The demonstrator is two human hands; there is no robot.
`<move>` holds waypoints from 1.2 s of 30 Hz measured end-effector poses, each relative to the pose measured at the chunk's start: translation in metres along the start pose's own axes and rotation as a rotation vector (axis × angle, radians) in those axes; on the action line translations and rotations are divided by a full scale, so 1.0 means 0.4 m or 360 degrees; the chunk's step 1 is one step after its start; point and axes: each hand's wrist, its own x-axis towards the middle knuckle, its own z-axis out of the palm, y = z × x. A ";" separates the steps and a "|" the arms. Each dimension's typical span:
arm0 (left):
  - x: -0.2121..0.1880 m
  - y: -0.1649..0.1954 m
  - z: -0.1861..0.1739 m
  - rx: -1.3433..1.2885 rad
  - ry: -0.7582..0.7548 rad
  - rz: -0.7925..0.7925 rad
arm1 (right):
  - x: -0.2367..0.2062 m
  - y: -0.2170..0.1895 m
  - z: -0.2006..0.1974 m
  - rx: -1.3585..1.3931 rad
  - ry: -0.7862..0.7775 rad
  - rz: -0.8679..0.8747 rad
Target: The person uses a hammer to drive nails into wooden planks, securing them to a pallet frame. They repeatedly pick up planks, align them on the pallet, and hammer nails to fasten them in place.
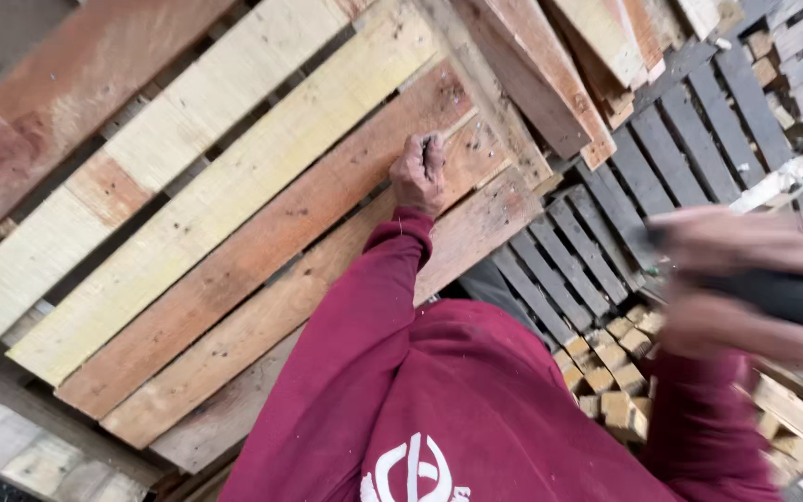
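My left hand [419, 173] reaches out over a wooden pallet [234, 214] of pale and reddish planks. Its fingers are pinched on a small dark piece, likely a nail, held against a reddish plank near the pallet's far edge. My right hand [745, 279] is close to the camera at the right and blurred. It grips a thick dark tool handle [792, 299] whose head is out of view. Both arms wear maroon sleeves.
A stack of loose reddish boards [559, 65] lies beyond the pallet. Grey weathered pallets [690, 139] lie at the right. Several small pale wooden blocks [611, 372] are heaped below my right hand. A grey beam [39, 409] runs under the pallet's left end.
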 end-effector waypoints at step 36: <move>-0.338 0.007 -0.621 -0.1820 0.1093 -0.0759 | -0.070 0.364 0.617 -0.0057 -0.1888 0.1280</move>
